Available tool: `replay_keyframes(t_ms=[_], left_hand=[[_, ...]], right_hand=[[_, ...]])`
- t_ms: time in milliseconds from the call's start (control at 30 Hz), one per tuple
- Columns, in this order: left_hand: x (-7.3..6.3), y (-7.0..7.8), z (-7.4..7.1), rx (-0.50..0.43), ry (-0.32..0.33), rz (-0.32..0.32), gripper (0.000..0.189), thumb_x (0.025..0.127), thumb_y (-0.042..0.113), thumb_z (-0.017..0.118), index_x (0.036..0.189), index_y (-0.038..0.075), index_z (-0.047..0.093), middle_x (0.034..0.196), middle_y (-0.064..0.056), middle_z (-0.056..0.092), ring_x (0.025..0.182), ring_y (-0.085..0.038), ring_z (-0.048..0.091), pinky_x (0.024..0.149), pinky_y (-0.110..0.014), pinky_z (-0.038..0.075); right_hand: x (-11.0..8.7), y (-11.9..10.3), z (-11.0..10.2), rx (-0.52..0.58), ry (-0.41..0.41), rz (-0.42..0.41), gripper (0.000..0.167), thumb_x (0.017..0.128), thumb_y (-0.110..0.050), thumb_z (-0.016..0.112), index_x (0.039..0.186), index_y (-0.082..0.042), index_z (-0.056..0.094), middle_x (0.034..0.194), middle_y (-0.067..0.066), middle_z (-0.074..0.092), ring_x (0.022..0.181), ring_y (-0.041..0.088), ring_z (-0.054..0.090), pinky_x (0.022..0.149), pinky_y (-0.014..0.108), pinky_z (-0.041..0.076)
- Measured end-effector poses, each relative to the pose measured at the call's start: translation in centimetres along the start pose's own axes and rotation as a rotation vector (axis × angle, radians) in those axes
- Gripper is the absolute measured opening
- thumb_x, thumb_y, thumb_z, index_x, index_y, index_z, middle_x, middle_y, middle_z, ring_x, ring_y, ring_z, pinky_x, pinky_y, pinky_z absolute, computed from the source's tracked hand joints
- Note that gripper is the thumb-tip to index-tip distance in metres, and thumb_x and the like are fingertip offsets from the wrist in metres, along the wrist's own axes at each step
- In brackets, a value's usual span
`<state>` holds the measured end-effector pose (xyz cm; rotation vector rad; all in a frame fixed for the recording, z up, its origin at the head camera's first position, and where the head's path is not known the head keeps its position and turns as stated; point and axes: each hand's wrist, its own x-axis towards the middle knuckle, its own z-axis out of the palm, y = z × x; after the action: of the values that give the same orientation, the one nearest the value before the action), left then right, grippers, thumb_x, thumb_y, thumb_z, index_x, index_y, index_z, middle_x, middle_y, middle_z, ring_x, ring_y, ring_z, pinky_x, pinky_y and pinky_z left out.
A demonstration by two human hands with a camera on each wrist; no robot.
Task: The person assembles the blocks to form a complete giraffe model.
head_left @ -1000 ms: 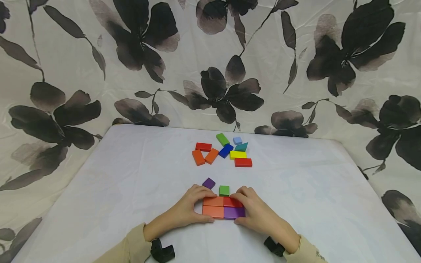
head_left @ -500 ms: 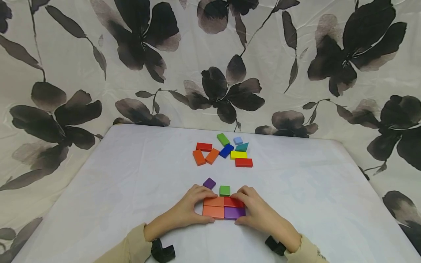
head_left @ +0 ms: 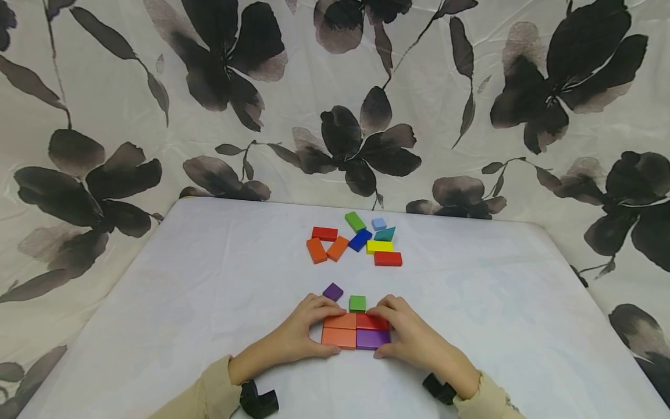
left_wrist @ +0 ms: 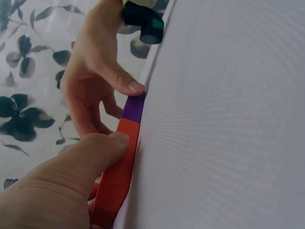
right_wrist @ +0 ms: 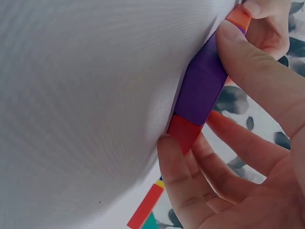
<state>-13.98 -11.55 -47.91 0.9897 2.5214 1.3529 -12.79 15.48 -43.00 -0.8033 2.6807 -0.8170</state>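
Note:
Two orange blocks, one behind the other, lie flush against a red block (head_left: 373, 321) and a purple block (head_left: 373, 338), together forming a flat rectangle. My left hand (head_left: 298, 330) grips the left end, thumb on the front orange block (head_left: 339, 338) and fingertips behind the rear orange block (head_left: 340, 320). At the right end my right hand (head_left: 413, 337) holds the purple and red blocks between thumb and fingers. The right wrist view shows its thumb on the purple block (right_wrist: 202, 88) and fingers by the red block (right_wrist: 183, 133). A green block (head_left: 357, 303) stands just behind the rectangle.
A small dark purple block (head_left: 332, 291) lies behind my left fingers. Farther back on the white tabletop (head_left: 220, 262) is a loose group of several blocks, including a yellow block (head_left: 379, 247), a blue block (head_left: 360, 240) and a teal triangular block (head_left: 385, 234). A floral cloth (head_left: 293, 87) hangs behind.

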Motion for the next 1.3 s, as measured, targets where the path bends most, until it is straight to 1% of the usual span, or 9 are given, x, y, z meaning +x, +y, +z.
replay_keyframes(t_ms=[233, 567, 800, 967, 1100, 1233, 1300], left_hand=[[0.0, 0.0, 0.1, 0.004, 0.004, -0.006, 0.058, 0.078, 0.034, 0.085, 0.131, 0.019, 0.065, 0.127, 0.012, 0.054, 0.117, -0.011, 0.043, 0.099, -0.038, 0.044], [0.0, 0.0, 0.1, 0.01, 0.016, 0.004, 0.059, 0.077, 0.034, 0.086, 0.13, 0.018, 0.065, 0.127, 0.011, 0.055, 0.116, -0.011, 0.043, 0.098, -0.037, 0.044], [0.0, -0.1, 0.1, 0.007, 0.018, 0.008, 0.059, 0.077, 0.034, 0.086, 0.13, 0.02, 0.064, 0.127, 0.011, 0.054, 0.116, -0.011, 0.043, 0.098, -0.038, 0.044], [-0.1, -0.1, 0.2, 0.01, 0.018, 0.01, 0.059, 0.077, 0.034, 0.086, 0.13, 0.021, 0.063, 0.126, 0.01, 0.054, 0.116, -0.012, 0.043, 0.098, -0.04, 0.044], [0.0, -0.2, 0.2, 0.014, 0.017, 0.015, 0.059, 0.077, 0.035, 0.086, 0.13, 0.022, 0.062, 0.126, 0.011, 0.054, 0.115, -0.011, 0.043, 0.098, -0.041, 0.044], [0.1, -0.1, 0.2, 0.016, 0.013, 0.013, 0.059, 0.077, 0.036, 0.085, 0.13, 0.022, 0.062, 0.126, 0.011, 0.053, 0.115, -0.011, 0.042, 0.097, -0.04, 0.044], [0.1, 0.0, 0.2, 0.017, 0.01, 0.012, 0.06, 0.077, 0.037, 0.085, 0.13, 0.022, 0.062, 0.126, 0.011, 0.054, 0.115, -0.011, 0.042, 0.097, -0.04, 0.044]], right_hand=[[0.0, 0.0, -0.1, -0.008, -0.006, -0.001, 0.06, 0.074, -0.02, 0.088, 0.128, -0.008, 0.064, 0.117, -0.001, 0.051, 0.109, 0.016, 0.046, 0.094, 0.041, 0.05], [0.1, 0.0, 0.0, -0.024, -0.008, -0.005, 0.06, 0.074, -0.021, 0.089, 0.128, -0.008, 0.064, 0.117, -0.001, 0.052, 0.109, 0.016, 0.046, 0.094, 0.041, 0.05], [0.1, -0.1, 0.1, -0.016, -0.004, -0.006, 0.06, 0.075, -0.021, 0.088, 0.128, -0.009, 0.063, 0.117, -0.001, 0.051, 0.11, 0.016, 0.046, 0.095, 0.041, 0.05], [0.1, 0.0, 0.1, -0.011, -0.014, -0.004, 0.06, 0.076, -0.026, 0.087, 0.129, -0.011, 0.062, 0.119, -0.001, 0.051, 0.111, 0.015, 0.046, 0.095, 0.041, 0.05], [0.4, -0.1, -0.5, -0.008, -0.015, -0.013, 0.055, 0.081, -0.03, 0.083, 0.129, -0.012, 0.063, 0.119, 0.0, 0.053, 0.111, 0.016, 0.047, 0.095, 0.041, 0.051], [1.2, -0.2, -1.7, -0.028, 0.033, -0.047, 0.049, 0.086, -0.029, 0.078, 0.127, -0.007, 0.063, 0.119, 0.006, 0.056, 0.112, 0.02, 0.05, 0.095, 0.044, 0.051], [1.6, -0.1, -2.6, -0.038, 0.067, -0.049, 0.047, 0.088, -0.027, 0.076, 0.127, -0.005, 0.063, 0.121, 0.008, 0.056, 0.112, 0.023, 0.051, 0.092, 0.044, 0.052]])
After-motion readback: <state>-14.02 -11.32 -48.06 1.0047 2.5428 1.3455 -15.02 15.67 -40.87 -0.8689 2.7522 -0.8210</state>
